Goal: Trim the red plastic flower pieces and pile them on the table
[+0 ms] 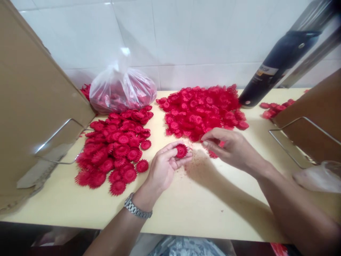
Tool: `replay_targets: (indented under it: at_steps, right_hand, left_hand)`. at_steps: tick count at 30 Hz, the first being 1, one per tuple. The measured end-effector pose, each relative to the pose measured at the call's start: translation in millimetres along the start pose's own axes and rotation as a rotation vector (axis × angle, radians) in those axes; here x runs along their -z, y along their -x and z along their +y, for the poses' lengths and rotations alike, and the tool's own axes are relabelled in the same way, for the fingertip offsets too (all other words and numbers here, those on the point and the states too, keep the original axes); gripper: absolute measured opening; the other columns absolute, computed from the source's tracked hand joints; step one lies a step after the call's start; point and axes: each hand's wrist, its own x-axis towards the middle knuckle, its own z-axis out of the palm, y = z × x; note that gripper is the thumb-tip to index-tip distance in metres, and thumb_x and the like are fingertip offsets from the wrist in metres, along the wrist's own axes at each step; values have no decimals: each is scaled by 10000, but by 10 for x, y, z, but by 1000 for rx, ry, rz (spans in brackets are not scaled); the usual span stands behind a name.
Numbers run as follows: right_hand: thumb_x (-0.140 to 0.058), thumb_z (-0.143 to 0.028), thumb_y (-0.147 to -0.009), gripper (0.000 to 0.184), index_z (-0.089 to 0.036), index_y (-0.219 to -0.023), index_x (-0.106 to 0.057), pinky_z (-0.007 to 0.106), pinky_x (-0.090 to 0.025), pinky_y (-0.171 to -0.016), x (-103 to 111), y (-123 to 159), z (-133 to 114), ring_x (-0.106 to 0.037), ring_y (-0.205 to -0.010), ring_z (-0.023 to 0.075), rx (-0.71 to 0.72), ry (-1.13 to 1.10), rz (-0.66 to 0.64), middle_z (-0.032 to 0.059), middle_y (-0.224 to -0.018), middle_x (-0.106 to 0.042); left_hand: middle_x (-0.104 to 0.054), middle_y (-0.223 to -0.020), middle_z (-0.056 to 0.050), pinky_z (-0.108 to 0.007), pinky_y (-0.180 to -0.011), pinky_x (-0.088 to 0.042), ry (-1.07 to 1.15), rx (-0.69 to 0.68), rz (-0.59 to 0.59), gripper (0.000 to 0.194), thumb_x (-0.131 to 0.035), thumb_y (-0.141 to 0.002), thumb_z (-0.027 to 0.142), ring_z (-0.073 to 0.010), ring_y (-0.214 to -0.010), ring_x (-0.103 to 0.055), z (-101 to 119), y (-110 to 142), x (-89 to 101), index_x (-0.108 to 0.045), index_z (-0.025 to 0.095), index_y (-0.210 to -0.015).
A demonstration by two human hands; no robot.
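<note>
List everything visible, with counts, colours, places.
table: one, cream, centre
wall: one, white, behind
left discs: many, red, left
middle discs: many, red, back
right discs: several, red, right
bag: one, translucent, back left
bottle: one, navy, back right
strip: one, grey, right
boards: two, brown, sides
wires: two, silver, sides
wrap: one, whitish, right
crumbs: uncounted, red, centre
blurred items: uncounted, mixed, below
held disc: one, red, centre
watch: one, silver, left wrist
left hand: one, bare, centre
right hand: one, bare, centre right

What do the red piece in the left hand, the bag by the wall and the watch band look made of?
Red piece: matte, perhaps plastic or stiff fabric; toothed rim, can't tell which.
Bag: likely thin, glossy plastic film; translucent, creased, red showing through.
Watch band: probably metal, silvery and shiny; separate links catch light.
</note>
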Motion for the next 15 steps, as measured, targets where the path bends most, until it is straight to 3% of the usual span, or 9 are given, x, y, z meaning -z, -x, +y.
replay_targets:
  at_steps: [3,8,12,15]
  right_hand:
    - [-549,-269,-829,78,-194,-824,-568,237,-414,-531,-146,47,-79,-525,-595,114,-33,-131,25,10,-714,-601]
    - [-675,-325,-723,238,-198,-851,-519,222,-393,-501,-411,55,-105,-496,-606,112,-156,-173,-5,-5,-745,-563]
    - [-631,-269,-750,155,-200,-773,-494,216,-384,-492,-499,65,-82,-486,-585,106,-233,-301,-39,-30,-675,-529]
    - [-611,-239,-770,130,-197,-788,-490,215,-402,-514,-518,84,-79,-497,-597,102,-215,-394,-25,-30,-682,-531]
  left_hand:
    - [-689,-872,-113,-425,-845,-502,13,17,-22,263,-500,-699,79,-214,-784,-678,-23,13,-41,-623,88,-931]
    - [-690,-833,-87,-355,-801,-516,-26,18,-57,245,-540,-703,81,-167,-770,-646,-84,44,-99,-661,94,-915]
    - [-680,-817,-68,-295,-789,-501,-107,22,-115,195,-575,-720,105,-147,-768,-632,-118,48,-105,-675,107,-887]
    - [-659,-809,-54,-270,-776,-491,-102,1,-151,172,-579,-738,118,-133,-773,-615,-145,34,-101,-673,120,-882]
